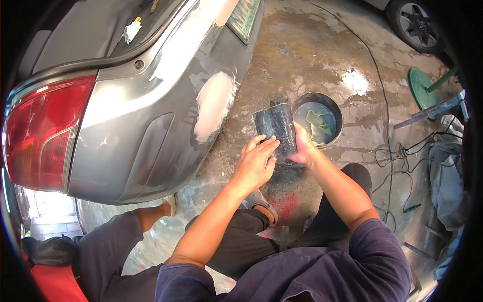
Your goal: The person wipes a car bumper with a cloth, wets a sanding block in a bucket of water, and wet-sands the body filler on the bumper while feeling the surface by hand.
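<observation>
A black, gritty-looking sheet of sandpaper (275, 128), curled over on itself, is held up in front of my legs. My right hand (303, 145) grips its right side, the thumb along the lower edge. Against its lower left part lie the fingers of my left hand (257, 160), with the thumb near the bottom edge. Just beyond the right hand stands a dark bucket (338, 113) of cloudy water with a yellow-green stringy piece (319, 123) in it. To the left is a grey car bumper (151, 136) with a pale pink filler patch (214, 105).
A red tail light (48, 133) and a licence plate (244, 17) are on the car. Another person's leg (121, 231) is at lower left. Cables (397, 156) trail over the wet floor (302, 45) at right, near a green round-based stand (421, 89) and a car wheel (415, 22).
</observation>
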Demonstrator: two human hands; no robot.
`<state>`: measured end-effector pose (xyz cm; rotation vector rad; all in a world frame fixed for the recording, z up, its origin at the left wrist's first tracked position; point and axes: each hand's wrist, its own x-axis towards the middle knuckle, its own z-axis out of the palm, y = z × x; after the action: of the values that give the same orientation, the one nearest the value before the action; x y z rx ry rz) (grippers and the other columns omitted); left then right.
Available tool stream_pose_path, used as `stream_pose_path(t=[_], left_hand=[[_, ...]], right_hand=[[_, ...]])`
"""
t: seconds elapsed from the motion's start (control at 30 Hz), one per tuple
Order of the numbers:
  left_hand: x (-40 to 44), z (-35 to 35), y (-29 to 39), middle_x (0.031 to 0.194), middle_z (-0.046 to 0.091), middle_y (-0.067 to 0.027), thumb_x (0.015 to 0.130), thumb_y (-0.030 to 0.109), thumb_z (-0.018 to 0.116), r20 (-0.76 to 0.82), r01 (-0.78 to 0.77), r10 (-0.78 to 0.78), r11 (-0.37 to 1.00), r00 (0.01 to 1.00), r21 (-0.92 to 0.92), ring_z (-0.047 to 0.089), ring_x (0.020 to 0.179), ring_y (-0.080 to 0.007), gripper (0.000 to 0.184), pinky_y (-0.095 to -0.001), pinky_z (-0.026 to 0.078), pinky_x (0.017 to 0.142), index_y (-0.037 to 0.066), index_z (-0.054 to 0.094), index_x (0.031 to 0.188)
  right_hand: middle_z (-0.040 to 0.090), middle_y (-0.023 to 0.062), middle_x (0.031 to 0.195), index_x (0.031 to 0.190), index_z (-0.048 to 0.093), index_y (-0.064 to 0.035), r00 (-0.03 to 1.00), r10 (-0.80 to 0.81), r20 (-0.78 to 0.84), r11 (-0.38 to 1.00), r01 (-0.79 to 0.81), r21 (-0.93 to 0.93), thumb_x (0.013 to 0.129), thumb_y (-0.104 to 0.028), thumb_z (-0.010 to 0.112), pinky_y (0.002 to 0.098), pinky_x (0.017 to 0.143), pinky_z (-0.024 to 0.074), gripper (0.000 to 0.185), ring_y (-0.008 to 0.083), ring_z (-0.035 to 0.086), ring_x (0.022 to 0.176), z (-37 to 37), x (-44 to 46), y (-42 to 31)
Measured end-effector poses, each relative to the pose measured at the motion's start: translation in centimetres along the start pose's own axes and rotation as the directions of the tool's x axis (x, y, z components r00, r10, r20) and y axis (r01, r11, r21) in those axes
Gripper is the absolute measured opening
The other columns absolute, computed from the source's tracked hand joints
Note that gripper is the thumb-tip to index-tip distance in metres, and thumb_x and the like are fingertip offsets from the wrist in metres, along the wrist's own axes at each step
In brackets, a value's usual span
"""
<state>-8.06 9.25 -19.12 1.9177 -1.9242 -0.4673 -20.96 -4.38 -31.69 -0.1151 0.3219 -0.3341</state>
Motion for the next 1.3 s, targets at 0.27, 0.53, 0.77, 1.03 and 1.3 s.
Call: stream_pose_path(t=[0.27,0.53,0.77,1.03,1.3], left_hand=[[1.0,-0.3,0.4,0.148,0.05,-0.0231,0.085,0.032,0.079,0.105,0.083,-0.085,0.996,0.991,0.021,0.046,0.14,-0.0371,0.075,-0.0491,0.037,0.116,0.005,0.049,0.148],[0.8,-0.2,-0.8,0.138,0.057,-0.0232,0.087,0.027,0.079,-0.023,-0.009,0.008,0.999,1.0,-0.036,0.052,0.131,-0.0384,0.066,-0.0474,0.041,0.113,0.004,0.055,0.143],[0.9,-0.7,-5.9,0.123,0.067,-0.0177,0.106,0.043,0.057,0.187,0.474,-0.492,0.561,0.85,-0.678,0.07,0.103,-0.0235,0.059,-0.0365,0.06,0.08,-0.001,0.052,0.145],[1.1,-1.9,-5.7,0.127,0.064,-0.0176,0.107,0.06,0.044,0.393,0.463,-0.541,-0.009,0.743,-0.886,0.063,0.117,-0.0229,0.073,-0.0389,0.051,0.101,-0.003,0.05,0.144],[1.7,-0.7,-6.0,0.122,0.068,-0.0116,0.111,0.043,0.045,0.193,0.327,-0.604,0.119,0.773,-0.937,0.067,0.11,-0.0193,0.053,-0.0347,0.053,0.097,-0.003,0.063,0.131]], right_hand=[[0.068,0.0154,0.13,0.135,0.061,-0.0076,1.0,-0.013,-0.027,0.998,0.011,-0.067,0.107,-0.045,0.036,0.0531,0.103,0.0522,0.052,0.0313,0.068,0.116,-0.5,0.3,0.7],[0.07,0.0122,0.13,0.135,0.063,-0.0094,1.0,0.014,-0.015,0.998,-0.015,-0.054,0.105,-0.05,0.039,0.052,0.106,0.0506,0.056,0.0314,0.068,0.118,-0.8,0.1,-0.5],[0.066,0.0148,0.135,0.137,0.06,-0.0025,0.994,-0.108,0.009,0.966,0.107,-0.236,0.105,-0.036,0.049,0.0507,0.102,0.0543,0.048,0.0287,0.068,0.116,0.0,-0.1,-1.2],[0.065,0.0172,0.135,0.141,0.057,-0.0028,0.767,-0.138,0.627,-0.403,0.534,-0.743,0.094,-0.024,0.067,0.0447,0.108,0.0458,0.053,0.0376,0.059,0.121,6.5,-3.0,0.4],[0.062,0.0205,0.137,0.14,0.054,-0.0013,0.726,-0.532,0.436,-0.219,0.38,-0.899,0.1,-0.022,0.061,0.0463,0.106,0.0468,0.045,0.0385,0.059,0.126,6.2,-2.8,1.0]])
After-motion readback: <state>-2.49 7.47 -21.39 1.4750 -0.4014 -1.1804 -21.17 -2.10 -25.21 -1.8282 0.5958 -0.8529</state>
